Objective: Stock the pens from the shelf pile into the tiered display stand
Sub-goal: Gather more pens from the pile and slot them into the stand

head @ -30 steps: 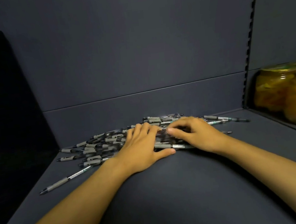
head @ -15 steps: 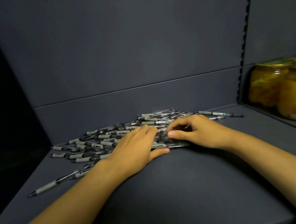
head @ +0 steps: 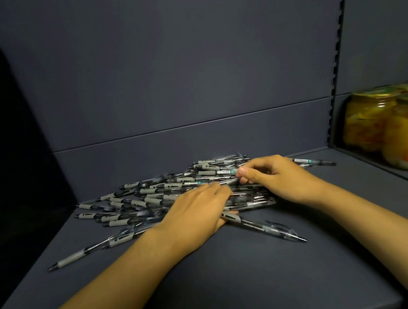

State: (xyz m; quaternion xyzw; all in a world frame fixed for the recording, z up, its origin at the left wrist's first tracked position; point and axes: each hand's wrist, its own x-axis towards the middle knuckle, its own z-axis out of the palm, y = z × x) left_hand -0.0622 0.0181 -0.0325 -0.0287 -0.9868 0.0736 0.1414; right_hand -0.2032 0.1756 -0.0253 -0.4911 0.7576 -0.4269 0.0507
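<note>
A pile of clear pens with grey grips lies at the back of the dark shelf. My left hand rests flat on the pile's near middle with its fingers stretched over the pens; its thumb is tucked underneath. One pen sticks out from under that hand toward the right front. My right hand sits on the pile's right side, fingers curled, with thumb and fingertips pinching pens at the top of the heap. No display stand is in view.
Two glass jars of yellow preserves stand in the neighbouring bay on the right, past a slotted upright. A dark panel closes the left side. A single pen lies apart at the left front.
My left hand has slid forward onto the pile and tucked its thumb under. A pen now juts out to the right front. My right hand's fingers have curled tighter on pens.
</note>
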